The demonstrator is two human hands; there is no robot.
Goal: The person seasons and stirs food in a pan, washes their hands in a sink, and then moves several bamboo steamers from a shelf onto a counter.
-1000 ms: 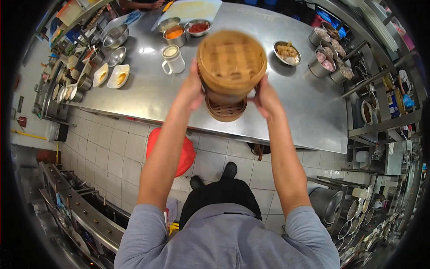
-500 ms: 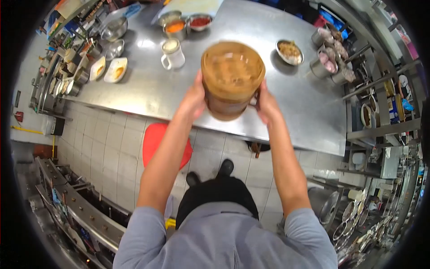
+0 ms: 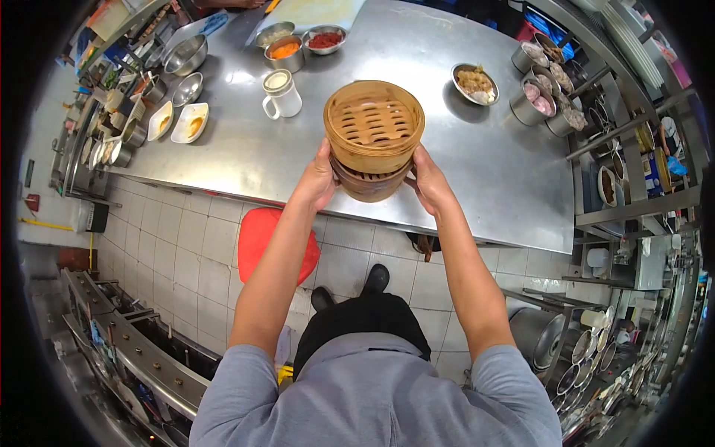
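Two round bamboo steamer baskets (image 3: 374, 123) are stacked at the front middle of the steel table (image 3: 231, 149). The upper one shows a slatted surface and sits slightly askew, leaving a gap above the darker lower basket (image 3: 366, 188). My left hand (image 3: 320, 177) is wrapped against the left side of the stack. On the right side my right hand (image 3: 430, 181) grips it, with some fingers hidden behind. Left of the stack stands a white lidded mug (image 3: 284, 98).
Bowls of orange (image 3: 284, 51) and red food (image 3: 325, 39) stand at the back, near a pale board (image 3: 320, 11). A food bowl (image 3: 474, 83) and metal pots (image 3: 530, 104) are at right. Two white dishes (image 3: 190, 123) lie left. A red stool (image 3: 261, 238) stands below the edge.
The steamer stack has shifted slightly left and its slatted top is tilted less toward the table's back. Both hands moved with it. A gap between the baskets now shows.
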